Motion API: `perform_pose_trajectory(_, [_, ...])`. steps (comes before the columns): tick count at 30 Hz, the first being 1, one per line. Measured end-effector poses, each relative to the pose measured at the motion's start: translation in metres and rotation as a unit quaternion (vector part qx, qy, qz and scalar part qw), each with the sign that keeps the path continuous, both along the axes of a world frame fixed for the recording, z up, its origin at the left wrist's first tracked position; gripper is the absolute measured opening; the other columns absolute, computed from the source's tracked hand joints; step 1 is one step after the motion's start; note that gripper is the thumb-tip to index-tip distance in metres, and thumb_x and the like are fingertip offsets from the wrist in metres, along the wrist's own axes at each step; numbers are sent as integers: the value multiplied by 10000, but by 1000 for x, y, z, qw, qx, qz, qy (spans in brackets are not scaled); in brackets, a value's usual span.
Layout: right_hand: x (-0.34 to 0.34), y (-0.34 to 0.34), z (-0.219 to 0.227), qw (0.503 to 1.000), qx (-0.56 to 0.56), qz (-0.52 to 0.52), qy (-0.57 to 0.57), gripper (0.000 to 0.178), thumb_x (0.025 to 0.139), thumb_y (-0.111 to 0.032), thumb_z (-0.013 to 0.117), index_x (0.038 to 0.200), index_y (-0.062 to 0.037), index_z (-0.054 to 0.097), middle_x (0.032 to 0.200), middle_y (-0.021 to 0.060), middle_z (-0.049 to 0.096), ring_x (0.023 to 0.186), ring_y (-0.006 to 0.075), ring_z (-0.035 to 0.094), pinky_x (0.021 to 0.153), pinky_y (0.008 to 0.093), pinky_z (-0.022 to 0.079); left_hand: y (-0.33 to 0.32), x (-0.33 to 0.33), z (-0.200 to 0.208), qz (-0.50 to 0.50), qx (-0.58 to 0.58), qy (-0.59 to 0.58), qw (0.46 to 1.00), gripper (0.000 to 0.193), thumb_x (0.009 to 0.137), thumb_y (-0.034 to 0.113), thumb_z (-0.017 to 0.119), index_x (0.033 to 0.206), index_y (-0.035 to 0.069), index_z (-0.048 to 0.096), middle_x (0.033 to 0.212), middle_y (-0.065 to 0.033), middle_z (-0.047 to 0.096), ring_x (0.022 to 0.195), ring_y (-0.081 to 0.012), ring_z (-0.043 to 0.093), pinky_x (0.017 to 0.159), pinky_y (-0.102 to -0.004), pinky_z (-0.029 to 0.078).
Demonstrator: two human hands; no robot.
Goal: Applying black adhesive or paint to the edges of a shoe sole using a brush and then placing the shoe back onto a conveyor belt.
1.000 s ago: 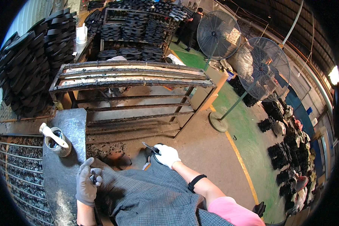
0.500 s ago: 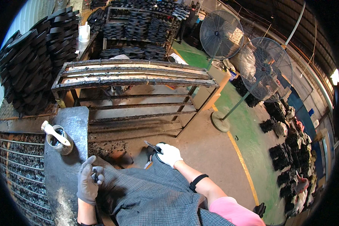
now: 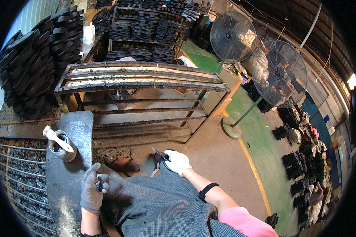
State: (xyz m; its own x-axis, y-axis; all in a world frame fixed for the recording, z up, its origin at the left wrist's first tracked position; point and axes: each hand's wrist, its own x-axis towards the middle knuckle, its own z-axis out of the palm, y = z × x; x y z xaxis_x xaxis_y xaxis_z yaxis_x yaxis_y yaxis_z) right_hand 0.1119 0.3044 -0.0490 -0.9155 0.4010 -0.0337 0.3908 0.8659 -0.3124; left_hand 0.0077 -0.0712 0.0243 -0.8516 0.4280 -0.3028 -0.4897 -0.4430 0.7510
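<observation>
My left hand, in a grey glove, is raised by the edge of the dark bench top. Its fingers are curled, with dark patches at the fingertips; whatever they hold, if anything, is hidden. On the bench beyond it stands a round pot with a pale-handled brush lying across its rim. My right hand, in a white glove, rests over the dark checked apron on my lap. It is closed around a dark-handled tool with a pointed metal blade, tip pointing left.
A soiled metal rack stands ahead. Tall stacks of black sole-like pieces are at left, above a barred grate with dark scraps. Two standing fans are at right, with black piles beyond the yellow floor line.
</observation>
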Motion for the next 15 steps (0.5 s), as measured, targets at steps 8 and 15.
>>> perform_pose_trajectory(8, [0, -2, 4, 1000, 0, 1, 5, 329, 908, -346, 645, 1183, -173, 697, 1026, 156, 756, 945, 391, 727, 823, 476, 578, -1, 0, -2, 1, 1, 0, 1000, 518, 980, 379, 711, 1377, 78, 570, 897, -92, 662, 651, -147, 600, 548, -248, 462])
perform_pose_trajectory(15, [0, -2, 6, 1000, -9, -3, -25, 323, 910, -341, 631, 1184, -180, 690, 1115, 156, 722, 997, 389, 712, 853, 472, 574, -1, -1, -2, -5, 8, 2, 1000, 519, 978, 375, 715, 1379, 78, 572, 912, -100, 660, 660, -149, 592, 553, -248, 465])
